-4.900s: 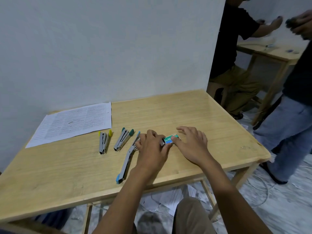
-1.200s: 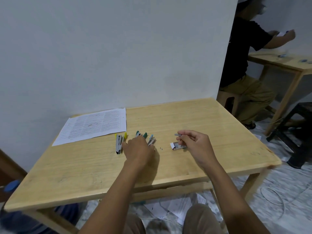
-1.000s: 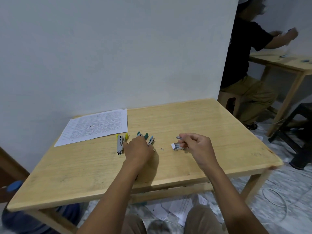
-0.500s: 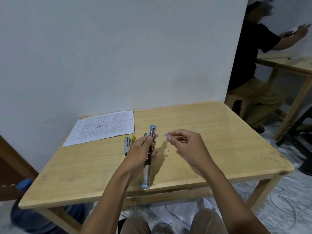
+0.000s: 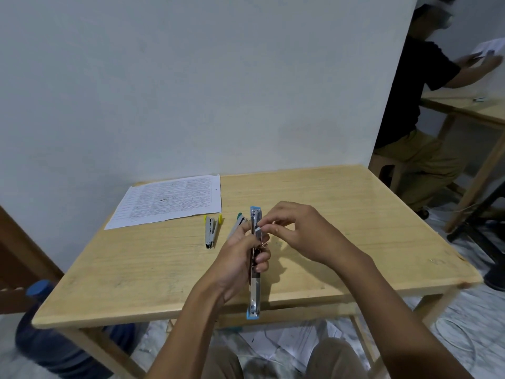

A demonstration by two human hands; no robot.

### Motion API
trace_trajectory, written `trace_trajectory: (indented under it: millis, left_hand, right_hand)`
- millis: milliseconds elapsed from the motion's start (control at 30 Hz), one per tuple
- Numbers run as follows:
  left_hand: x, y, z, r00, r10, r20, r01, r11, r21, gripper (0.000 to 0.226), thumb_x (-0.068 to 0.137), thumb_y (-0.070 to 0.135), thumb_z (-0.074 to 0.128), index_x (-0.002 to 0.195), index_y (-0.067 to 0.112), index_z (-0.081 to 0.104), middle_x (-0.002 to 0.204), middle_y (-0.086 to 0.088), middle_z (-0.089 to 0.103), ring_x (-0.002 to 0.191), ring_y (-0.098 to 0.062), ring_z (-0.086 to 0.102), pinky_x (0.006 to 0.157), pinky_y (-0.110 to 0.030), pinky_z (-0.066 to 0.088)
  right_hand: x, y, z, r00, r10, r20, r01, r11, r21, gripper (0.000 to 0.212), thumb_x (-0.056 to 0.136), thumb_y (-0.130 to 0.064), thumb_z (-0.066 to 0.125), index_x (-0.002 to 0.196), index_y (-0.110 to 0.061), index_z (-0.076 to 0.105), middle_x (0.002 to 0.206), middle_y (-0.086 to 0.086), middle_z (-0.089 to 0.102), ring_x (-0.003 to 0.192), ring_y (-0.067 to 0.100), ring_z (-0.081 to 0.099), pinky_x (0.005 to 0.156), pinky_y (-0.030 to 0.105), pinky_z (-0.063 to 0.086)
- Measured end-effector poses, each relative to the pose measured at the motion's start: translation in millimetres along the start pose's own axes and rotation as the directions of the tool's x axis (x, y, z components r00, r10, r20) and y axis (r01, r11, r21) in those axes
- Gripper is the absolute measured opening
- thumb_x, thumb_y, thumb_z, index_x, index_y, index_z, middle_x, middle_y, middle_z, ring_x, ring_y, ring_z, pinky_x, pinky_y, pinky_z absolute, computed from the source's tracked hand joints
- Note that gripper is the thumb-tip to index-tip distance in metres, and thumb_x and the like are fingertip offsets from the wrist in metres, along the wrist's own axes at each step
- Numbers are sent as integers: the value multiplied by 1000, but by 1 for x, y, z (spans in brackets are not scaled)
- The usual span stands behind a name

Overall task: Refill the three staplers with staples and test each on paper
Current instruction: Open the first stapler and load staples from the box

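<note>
My left hand (image 5: 240, 258) grips the blue stapler (image 5: 255, 291), which is swung fully open and held above the wooden table (image 5: 341, 242), its length pointing away from me. My right hand (image 5: 297, 233) pinches a small strip of staples (image 5: 258, 229) against the stapler's upper half. The yellow stapler (image 5: 211, 234) lies on the table to the left. The green stapler (image 5: 236, 223) lies beside it, partly hidden behind my left hand. Printed paper (image 5: 169, 203) lies at the back left of the table.
A white wall stands behind the table. A blue water jug (image 5: 46, 337) sits on the floor at the left, loose papers (image 5: 287, 343) lie under the table. At the right, another person (image 5: 420, 110) sits at a second table (image 5: 470, 108).
My right hand has brought the staple strip left onto the open blue stapler. Over the last seconds my left hand lifted that stapler off the table.
</note>
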State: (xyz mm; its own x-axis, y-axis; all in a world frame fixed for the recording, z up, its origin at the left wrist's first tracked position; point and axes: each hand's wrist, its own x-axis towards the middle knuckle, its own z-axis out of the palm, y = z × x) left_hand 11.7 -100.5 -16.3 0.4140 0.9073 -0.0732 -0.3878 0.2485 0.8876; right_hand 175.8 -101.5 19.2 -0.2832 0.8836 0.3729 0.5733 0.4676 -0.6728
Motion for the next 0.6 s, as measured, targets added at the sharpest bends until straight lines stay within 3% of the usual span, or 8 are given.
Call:
trace_trajectory:
  millis: [67, 200, 300, 500, 600]
  left_hand:
    - [-2, 0, 2, 1000, -17, -1, 17, 1000, -19, 29, 93, -7, 34, 112, 12, 46, 75, -3, 50, 51, -13, 35, 46, -24, 27]
    - [-3, 0, 3, 1000, -27, 0, 27, 998, -48, 32, 93, -8, 35, 112, 16, 42, 75, -5, 48, 49, -12, 36, 45, -23, 26]
    - [-4, 0, 3, 1000, -28, 10, 28, 997, -72, 33, 92, -8, 35, 113, 17, 41, 74, -4, 51, 50, -12, 36, 45, -23, 25]
    - [-7, 0, 6, 999, -33, -1, 33, 998, -56, 26, 94, -6, 36, 110, 13, 44, 75, -6, 49, 49, -13, 36, 44, -22, 26]
    - [-8, 0, 6, 999, -42, 0, 42, 996, -82, 24, 94, -7, 35, 105, 12, 44, 74, -6, 50, 49, -13, 37, 43, -22, 26]
  right_hand:
    - [3, -4, -4, 998, -19, 59, 24, 996, -88, 14, 91, -21, 68, 101, -21, 77, 96, -10, 64, 87, 6, 60, 80, 23, 47]
    - [9, -12, -12, 984, 12, 176, 32, 969, -247, 18, 95, -25, 61, 108, -24, 74, 105, -5, 63, 93, 14, 59, 85, 38, 49]
    - [11, -20, -16, 977, 39, 208, 23, 957, -289, 19, 97, -25, 59, 109, -25, 73, 107, -3, 62, 94, 17, 59, 85, 41, 49]
    - [12, -29, -15, 963, 60, 262, 56, 908, -415, 21, 98, -26, 56, 113, -26, 71, 110, -6, 58, 95, 14, 57, 80, 36, 48]
    - [12, -29, -12, 974, 52, 220, 47, 904, -424, 21, 96, -28, 59, 114, -29, 69, 109, -11, 62, 90, 8, 54, 77, 32, 47]
